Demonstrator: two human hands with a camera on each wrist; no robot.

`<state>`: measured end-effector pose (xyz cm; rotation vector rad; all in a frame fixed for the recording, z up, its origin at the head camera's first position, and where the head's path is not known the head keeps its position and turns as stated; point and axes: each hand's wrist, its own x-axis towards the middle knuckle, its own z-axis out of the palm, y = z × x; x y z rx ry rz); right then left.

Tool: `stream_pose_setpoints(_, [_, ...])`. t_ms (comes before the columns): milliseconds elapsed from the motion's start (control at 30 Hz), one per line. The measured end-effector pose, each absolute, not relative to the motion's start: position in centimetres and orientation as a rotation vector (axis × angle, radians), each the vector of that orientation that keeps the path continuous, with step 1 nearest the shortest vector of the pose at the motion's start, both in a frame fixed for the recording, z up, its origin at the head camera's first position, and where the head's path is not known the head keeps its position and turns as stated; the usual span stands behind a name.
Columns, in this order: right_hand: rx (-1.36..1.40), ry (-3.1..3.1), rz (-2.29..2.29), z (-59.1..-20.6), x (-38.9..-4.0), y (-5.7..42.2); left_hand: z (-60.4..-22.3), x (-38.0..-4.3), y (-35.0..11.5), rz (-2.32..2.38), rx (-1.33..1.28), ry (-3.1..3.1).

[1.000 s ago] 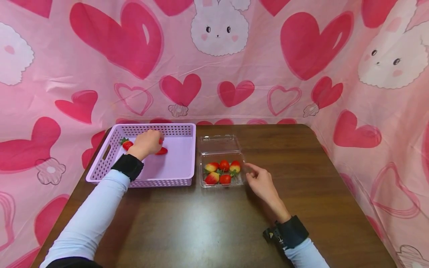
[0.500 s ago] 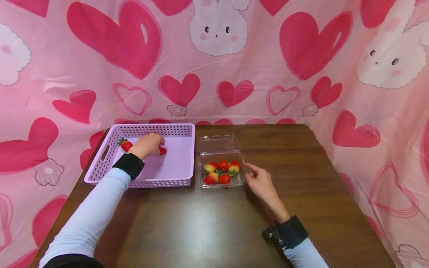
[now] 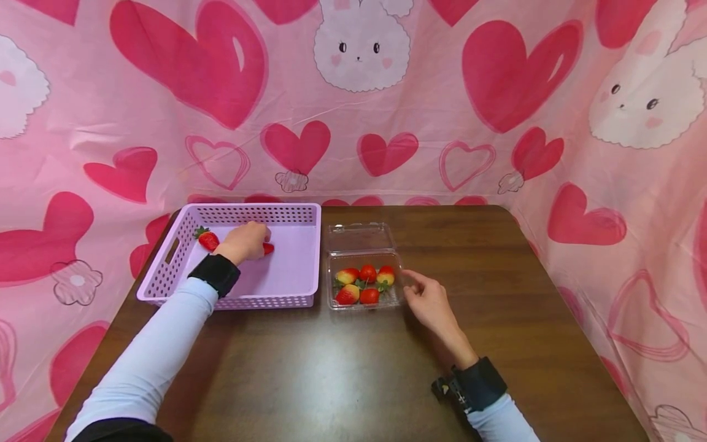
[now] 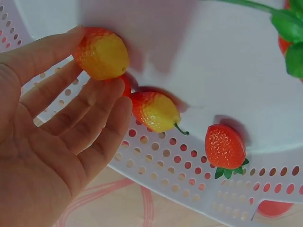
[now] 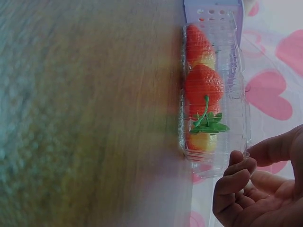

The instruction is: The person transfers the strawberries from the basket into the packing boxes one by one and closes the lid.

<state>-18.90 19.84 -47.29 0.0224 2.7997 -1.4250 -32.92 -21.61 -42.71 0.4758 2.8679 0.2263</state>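
My left hand (image 3: 245, 240) is down in the lilac basket (image 3: 293, 301). In the left wrist view its thumb and fingertips pinch a red-and-yellow strawberry (image 4: 102, 54). Close by its fingers lies another two-coloured strawberry (image 4: 156, 112) with a short stem. A red strawberry (image 4: 225, 146) with green leaves rests by the perforated wall. Part of a leafy strawberry (image 4: 294, 56) shows at that view's right edge. My right hand (image 3: 432, 302) pinches the right rim of a clear plastic clamshell box (image 3: 400, 294). Several strawberries (image 3: 348, 294) sit in the box, whose lid (image 3: 361, 238) is folded back.
The basket and the box stand side by side on a brown wooden table (image 3: 331, 374). A pink cloth (image 3: 425, 110) with hearts and rabbits hangs behind and beside the table.
My left hand has sunk slightly in the basket, and the red strawberry seen at its fingertips is now hidden in the head view. My right hand stays at the box rim.
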Motion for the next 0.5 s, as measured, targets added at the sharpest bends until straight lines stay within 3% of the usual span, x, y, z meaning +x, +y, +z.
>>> stream_pose_setpoints(500, [0.019,2.768,-1.437,-47.28,-18.89,19.93,-43.12,-32.77,-21.52,0.234,0.436,2.85])
